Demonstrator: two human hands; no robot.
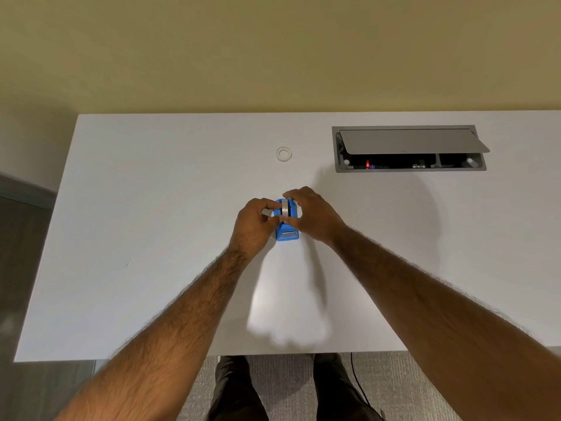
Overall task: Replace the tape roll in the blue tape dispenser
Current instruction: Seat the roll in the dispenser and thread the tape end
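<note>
The blue tape dispenser [287,233] stands on the white table [151,238], its cutter end toward me. A tape roll [285,208] sits upright in its slot, seen edge-on as a pale band. My left hand [255,224] grips the dispenser's left side, thumb and fingertips pinched at the roll. My right hand [312,215] wraps over the right side and back of the dispenser, with its fingertips on the roll. Both hands hide most of the dispenser's body. A second ring, a clear tape roll or core [284,154], lies flat farther back on the table.
An open grey cable box [408,148] with a raised lid is set into the table at the back right. The table's near edge runs just above my legs; a black cable [358,384] hangs to the carpet. A yellow wall stands behind.
</note>
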